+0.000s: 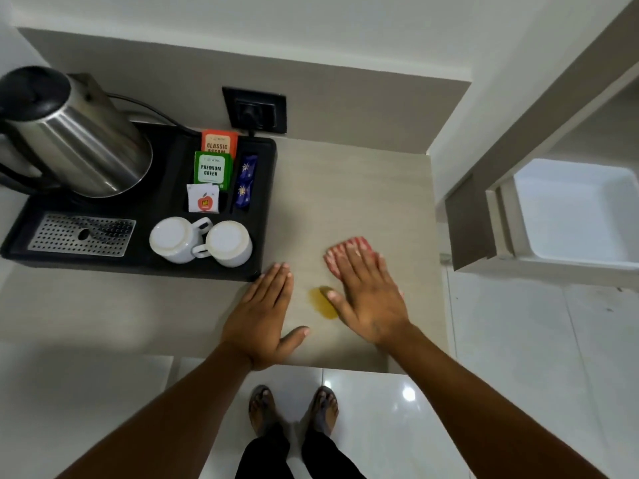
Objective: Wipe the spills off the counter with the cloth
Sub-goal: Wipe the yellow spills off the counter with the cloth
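Observation:
A small yellow spill point(323, 304) lies on the beige counter point(363, 188), between my two hands. My right hand point(366, 295) presses flat on a red-and-white striped cloth point(337, 254), which shows only past my fingertips; the thumb touches the spill's right edge. My left hand point(266, 316) rests flat and empty on the counter, fingers together, just left of the spill and touching the tray's front right corner.
A black tray point(266, 209) at the left holds a steel kettle point(76, 140), two upturned white cups point(200, 242), tea sachets point(211, 167) and a drip grate point(81, 235). A wall socket point(256, 110) sits behind. The counter's right edge drops to the tiled floor; a white bin point(581, 209) stands at the right.

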`<state>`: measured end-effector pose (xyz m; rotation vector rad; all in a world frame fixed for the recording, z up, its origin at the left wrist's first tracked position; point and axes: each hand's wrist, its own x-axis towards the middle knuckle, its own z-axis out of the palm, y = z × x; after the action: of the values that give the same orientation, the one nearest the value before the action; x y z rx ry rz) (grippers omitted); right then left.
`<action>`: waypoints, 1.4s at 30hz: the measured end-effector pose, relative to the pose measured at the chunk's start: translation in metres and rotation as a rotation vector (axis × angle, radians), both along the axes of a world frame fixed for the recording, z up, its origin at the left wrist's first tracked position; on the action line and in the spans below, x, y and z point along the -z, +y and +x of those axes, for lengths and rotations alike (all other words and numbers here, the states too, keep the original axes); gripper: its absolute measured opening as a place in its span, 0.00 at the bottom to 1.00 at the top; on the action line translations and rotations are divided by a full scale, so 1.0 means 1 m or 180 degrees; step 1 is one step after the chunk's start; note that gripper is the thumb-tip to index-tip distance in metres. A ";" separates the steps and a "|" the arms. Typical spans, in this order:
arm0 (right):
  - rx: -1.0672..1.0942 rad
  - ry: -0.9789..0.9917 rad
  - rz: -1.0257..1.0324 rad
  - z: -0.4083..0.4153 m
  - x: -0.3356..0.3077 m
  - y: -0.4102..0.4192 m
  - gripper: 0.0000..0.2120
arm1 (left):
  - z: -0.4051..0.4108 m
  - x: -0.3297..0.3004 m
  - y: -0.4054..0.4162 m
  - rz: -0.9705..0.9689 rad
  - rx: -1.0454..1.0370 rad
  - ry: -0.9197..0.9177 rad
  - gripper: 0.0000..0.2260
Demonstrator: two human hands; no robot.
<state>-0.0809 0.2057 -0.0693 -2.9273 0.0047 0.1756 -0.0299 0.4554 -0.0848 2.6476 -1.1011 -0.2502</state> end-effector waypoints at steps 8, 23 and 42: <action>0.1106 0.0205 0.0026 0.046 -0.009 -0.068 0.39 | -0.004 0.003 0.004 0.0021 0.0032 -0.0075 0.43; 0.0660 0.0164 0.0036 -0.062 -0.002 0.029 0.36 | -0.024 0.002 0.050 0.0521 0.0112 -0.0172 0.42; 0.1035 -0.0002 0.0056 -0.092 0.000 0.063 0.34 | -0.021 -0.003 0.051 0.0792 0.0305 -0.0052 0.45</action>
<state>-0.1734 0.2686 -0.0693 -2.8572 0.4722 0.1213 -0.0511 0.5065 -0.0814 2.8183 -1.2794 -0.4098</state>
